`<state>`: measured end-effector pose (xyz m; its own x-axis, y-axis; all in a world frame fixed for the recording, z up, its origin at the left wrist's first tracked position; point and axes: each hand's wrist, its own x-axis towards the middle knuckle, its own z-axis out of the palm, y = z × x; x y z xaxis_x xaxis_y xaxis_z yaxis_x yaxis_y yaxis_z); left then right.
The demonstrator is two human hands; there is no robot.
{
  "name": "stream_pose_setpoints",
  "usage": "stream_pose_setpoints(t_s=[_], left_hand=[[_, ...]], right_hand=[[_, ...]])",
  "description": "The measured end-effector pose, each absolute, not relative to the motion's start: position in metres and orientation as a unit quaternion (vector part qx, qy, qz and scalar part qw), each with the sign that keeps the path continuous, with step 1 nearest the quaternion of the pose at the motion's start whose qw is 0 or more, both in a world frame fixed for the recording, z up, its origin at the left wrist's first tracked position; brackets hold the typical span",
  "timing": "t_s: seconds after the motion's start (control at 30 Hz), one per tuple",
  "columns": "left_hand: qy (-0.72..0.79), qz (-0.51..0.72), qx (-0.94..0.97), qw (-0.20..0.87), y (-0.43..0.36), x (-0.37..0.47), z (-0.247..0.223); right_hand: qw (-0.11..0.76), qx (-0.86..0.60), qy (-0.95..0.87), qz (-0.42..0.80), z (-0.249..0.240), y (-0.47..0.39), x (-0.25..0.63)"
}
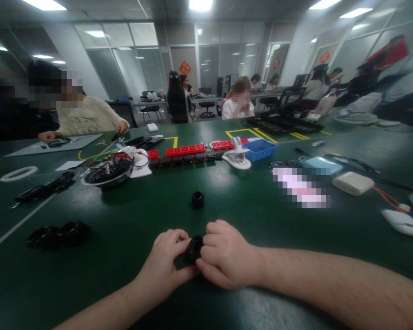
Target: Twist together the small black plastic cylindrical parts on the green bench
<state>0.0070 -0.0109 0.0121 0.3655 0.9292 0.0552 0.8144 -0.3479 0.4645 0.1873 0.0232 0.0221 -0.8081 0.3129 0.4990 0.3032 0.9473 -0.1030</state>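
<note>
Low in the middle of the view, my left hand (170,256) and my right hand (225,254) meet around a small black ring-shaped piece (194,249). My left thumb and fingers close on its left side. The curled fingers of my right hand cover its right edge, so that part is hidden. A similar glossy black ring (198,200) rests on the green table (151,206) just beyond my hands. Off to the left lie two black coils (58,234), side by side and touching.
A metal bowl (106,176) of black parts, a red-and-black row of blocks (186,153), a white clamp-like stand (237,156) and a blue bin (259,149) line the middle distance. White cases (353,183) and cables sit right. A co-worker (86,114) works at far left.
</note>
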Motion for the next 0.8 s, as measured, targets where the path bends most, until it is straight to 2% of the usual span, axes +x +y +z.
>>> stream_pose_setpoints(t_s=[0.3, 0.8], left_hand=[[0.537, 0.157, 0.81, 0.177, -0.01, 0.005, 0.009], [0.532, 0.151, 0.819, 0.15, -0.013, 0.007, 0.011]], right_hand=[[0.279, -0.169, -0.944, -0.042, 0.019, 0.034, 0.188], [0.247, -0.183, -0.947, -0.099, 0.025, 0.044, 0.187]])
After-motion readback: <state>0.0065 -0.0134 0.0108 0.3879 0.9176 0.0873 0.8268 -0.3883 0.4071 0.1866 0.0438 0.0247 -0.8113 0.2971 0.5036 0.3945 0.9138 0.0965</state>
